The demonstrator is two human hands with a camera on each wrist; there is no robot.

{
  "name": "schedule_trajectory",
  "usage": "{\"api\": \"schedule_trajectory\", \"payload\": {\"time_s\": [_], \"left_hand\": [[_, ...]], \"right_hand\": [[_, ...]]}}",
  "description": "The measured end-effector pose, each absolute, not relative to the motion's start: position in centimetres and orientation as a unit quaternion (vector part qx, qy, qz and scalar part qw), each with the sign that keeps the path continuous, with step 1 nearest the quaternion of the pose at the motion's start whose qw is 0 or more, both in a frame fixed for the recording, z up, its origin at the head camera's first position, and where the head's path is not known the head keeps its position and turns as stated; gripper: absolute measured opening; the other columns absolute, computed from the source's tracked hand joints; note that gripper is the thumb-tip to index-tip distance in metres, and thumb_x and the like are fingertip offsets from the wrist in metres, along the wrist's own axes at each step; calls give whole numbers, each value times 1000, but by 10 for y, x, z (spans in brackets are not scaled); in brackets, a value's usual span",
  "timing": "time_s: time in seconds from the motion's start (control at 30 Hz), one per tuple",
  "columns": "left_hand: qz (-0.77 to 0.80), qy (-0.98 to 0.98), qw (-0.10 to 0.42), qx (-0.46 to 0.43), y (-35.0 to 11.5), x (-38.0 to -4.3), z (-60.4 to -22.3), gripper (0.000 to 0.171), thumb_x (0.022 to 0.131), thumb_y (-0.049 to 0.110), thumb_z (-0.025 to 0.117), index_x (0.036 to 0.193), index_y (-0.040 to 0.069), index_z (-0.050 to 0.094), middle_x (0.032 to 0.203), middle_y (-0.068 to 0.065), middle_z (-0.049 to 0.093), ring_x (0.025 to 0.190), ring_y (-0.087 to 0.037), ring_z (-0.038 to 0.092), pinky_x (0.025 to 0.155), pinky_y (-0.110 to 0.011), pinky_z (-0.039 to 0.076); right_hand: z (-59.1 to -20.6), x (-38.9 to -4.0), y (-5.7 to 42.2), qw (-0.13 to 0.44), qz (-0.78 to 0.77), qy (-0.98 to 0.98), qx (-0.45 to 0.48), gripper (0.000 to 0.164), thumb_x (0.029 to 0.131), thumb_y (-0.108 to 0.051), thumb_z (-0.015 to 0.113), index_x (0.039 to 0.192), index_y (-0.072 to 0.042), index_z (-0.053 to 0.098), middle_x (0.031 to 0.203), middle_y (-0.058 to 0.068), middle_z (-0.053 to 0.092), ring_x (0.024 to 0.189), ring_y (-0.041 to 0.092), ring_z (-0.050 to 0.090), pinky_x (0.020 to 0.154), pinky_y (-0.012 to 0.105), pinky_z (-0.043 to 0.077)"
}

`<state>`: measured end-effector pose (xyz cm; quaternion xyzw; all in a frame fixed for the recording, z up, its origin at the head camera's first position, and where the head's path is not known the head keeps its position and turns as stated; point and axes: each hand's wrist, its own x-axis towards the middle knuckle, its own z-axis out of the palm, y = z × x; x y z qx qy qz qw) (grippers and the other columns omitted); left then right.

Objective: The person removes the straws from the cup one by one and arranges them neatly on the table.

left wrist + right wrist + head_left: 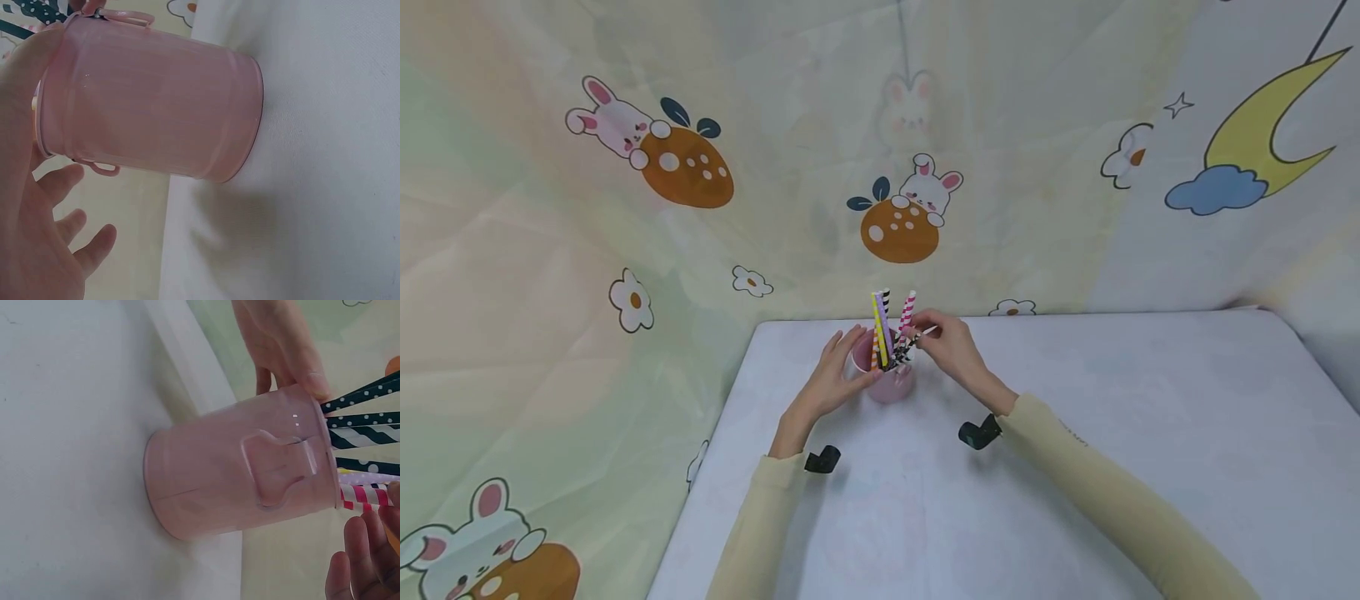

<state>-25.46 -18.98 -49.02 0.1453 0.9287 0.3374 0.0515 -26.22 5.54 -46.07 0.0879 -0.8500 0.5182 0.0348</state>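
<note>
A small pink metal bucket (891, 387) with side handles stands upright on the white table. Out of it rise several paper straws: yellow, purple, orange-striped, pink-striped (907, 308) and dark green dotted ones (367, 418). My left hand (831, 379) holds the bucket by the rim, its thumb on the near edge and its other fingers spread along the left side. On the opposite side, my right hand (957, 348) pinches among the straws just above the rim, at a pink-striped straw (362, 495) in the right wrist view. The fingertips are partly cut off there.
The white tabletop (1112, 417) stretches widely to the right and toward me. Behind and to the left hangs a pale cloth (790, 192) printed with rabbits and flowers, close to the table's back edge. A black wrist mount (980, 432) sits beneath each forearm.
</note>
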Motion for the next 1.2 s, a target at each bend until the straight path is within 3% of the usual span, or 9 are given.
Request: {"api": "schedule_trajectory", "payload": {"time_s": [0.47, 0.7, 1.2], "left_hand": [[335, 930, 43, 147, -191, -258, -491, 90, 84, 68, 66, 158, 36, 26, 168, 8, 21, 158, -29, 5, 120, -66, 20], [340, 927, 48, 148, -191, -258, -491, 89, 85, 64, 68, 159, 33, 27, 168, 6, 22, 158, -30, 6, 120, -66, 19], [345, 926, 65, 136, -189, -256, -489, 88, 85, 63, 68, 158, 38, 26, 168, 8, 19, 158, -26, 2, 119, -69, 19]], "right_hand": [[-440, -262, 70, 48, 555, -823, 108, 28, 96, -35, 68, 116, -15, 69, 107, 6, 70, 85, 21, 66, 75, 29, 55], [-427, -263, 79, 58, 580, -806, 104, 30, 96, -37, 68, 115, -14, 69, 107, 7, 70, 87, 26, 67, 76, 37, 57], [-413, -264, 102, 74, 608, -785, 94, 39, 96, -41, 67, 120, -11, 67, 110, 10, 69, 89, 24, 68, 76, 27, 58]]}}
